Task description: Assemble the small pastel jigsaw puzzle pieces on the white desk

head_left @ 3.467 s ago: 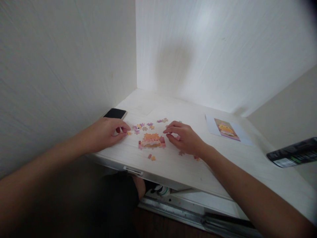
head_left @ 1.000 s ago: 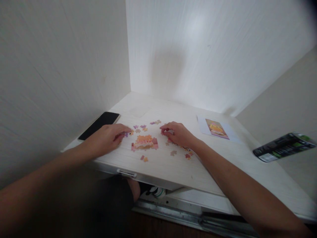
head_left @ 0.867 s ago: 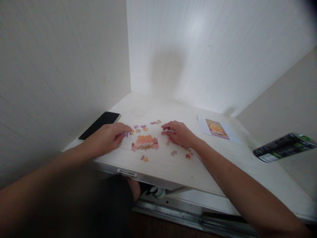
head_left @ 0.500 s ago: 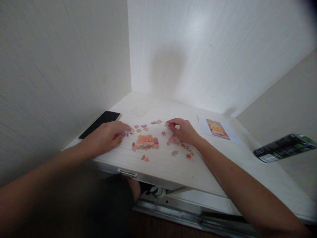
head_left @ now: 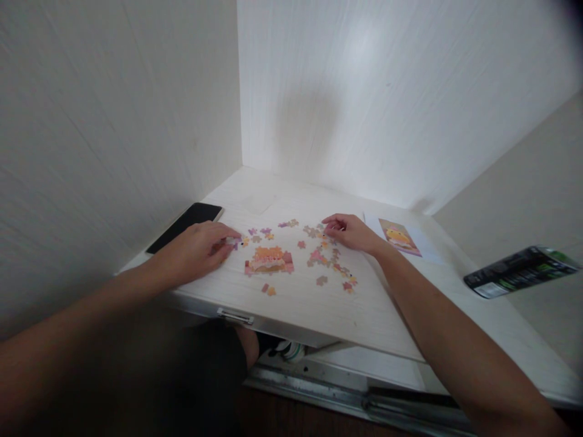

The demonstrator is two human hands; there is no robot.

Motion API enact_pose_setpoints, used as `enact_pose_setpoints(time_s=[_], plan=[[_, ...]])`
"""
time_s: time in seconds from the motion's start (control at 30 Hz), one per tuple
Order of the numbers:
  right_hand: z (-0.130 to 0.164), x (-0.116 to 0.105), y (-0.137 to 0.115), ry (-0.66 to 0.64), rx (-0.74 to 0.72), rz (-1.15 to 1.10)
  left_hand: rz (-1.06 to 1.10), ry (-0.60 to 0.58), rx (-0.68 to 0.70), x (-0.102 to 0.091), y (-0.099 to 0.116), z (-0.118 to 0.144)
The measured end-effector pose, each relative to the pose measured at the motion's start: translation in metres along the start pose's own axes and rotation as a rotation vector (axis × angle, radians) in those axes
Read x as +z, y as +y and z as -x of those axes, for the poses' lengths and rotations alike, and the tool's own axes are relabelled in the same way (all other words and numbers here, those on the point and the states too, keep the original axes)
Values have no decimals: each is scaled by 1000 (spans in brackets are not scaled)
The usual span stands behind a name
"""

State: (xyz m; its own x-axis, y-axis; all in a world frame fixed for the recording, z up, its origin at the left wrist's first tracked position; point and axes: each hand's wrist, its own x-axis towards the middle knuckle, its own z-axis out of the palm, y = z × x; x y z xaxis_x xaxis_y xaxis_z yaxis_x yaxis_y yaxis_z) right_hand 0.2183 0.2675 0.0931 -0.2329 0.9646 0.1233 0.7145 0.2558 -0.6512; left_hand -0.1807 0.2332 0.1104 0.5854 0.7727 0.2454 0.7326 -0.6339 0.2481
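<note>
My left hand (head_left: 200, 247) rests on the tabletop with its fingers loosely bent and the thumb apart from them. Purple and yellow jigsaw pieces (head_left: 234, 243) lie at its fingertips, some partly covered. A partly joined jigsaw section (head_left: 269, 261), orange above and pink below, lies flat between my hands. My right hand (head_left: 348, 232) is over the right side, index finger and thumb apart, beside a group of greyish jigsaw pieces (head_left: 312, 231). Below that hand is a cluster of pink, grey and yellow pieces (head_left: 324, 258). Whether its fingertips touch a piece is hard to tell.
A printed picture (head_left: 399, 237) of a yellow figure lies at the right. Farther right is a dark can (head_left: 521, 273) with green marks. A black phone-like slab (head_left: 186, 226) lies by the left wall. Loose pieces (head_left: 268, 289) sit near the front edge, above a drawer handle (head_left: 235, 316).
My right hand has shifted to the right and slightly up, uncovering greyish and yellow pieces beneath it. My left hand has stayed nearly in place. The camera view has moved slightly.
</note>
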Motion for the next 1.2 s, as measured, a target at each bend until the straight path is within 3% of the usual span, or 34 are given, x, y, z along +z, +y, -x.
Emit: enact_pose_setpoints(time_s=[0.2,0.5,0.77,0.97,1.2], plan=[[4,-11,-4,-227,-42,70,-1,11,10,0,-1,1],[5,-10,-7,-226,-59,95,-19,3,7,-2,2,0],[7,-10,-11,-262,18,-35,-7,-1,27,-1,0,1],[7,-9,-14,-263,-8,-147,22,13,67,1,3,0],[7,-7,-14,-248,-9,-80,14,6,70,0,2,1]])
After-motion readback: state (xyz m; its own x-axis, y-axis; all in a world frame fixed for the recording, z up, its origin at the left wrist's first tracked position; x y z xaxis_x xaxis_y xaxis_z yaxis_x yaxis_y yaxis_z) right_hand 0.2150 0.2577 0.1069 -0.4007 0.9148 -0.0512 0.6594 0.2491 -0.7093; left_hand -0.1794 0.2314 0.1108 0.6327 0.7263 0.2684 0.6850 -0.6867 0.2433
